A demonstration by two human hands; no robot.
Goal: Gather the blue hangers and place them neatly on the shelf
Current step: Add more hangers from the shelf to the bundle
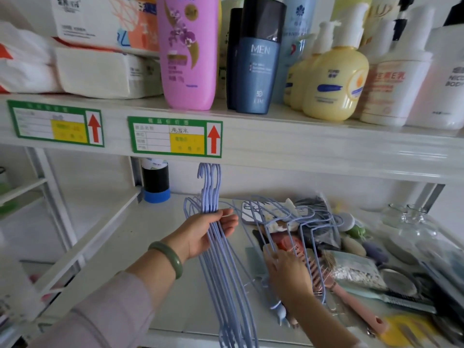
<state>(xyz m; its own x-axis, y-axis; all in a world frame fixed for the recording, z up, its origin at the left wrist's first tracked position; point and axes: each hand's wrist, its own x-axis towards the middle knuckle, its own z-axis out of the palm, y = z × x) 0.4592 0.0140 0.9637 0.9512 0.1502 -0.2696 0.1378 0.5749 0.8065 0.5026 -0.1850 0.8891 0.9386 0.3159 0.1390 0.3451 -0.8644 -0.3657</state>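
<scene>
My left hand [213,231] grips a bundle of several light-blue wire hangers [221,267] just below their necks; the hooks point up under the upper shelf's edge and the bodies hang down past the lower shelf's front. My right hand [283,270] rests on the clutter to the right, its fingers closed on the wire of more blue hangers [296,219] that lie tangled on the white lower shelf [140,237] over a pile of small goods. A green bangle is on my left wrist.
A pink comb [351,295], brushes, packets and glassware [411,222] crowd the shelf's right side. A black can with a blue base [155,182] stands at the back left. Bottles such as a pink one [188,54], and tissue packs, fill the upper shelf.
</scene>
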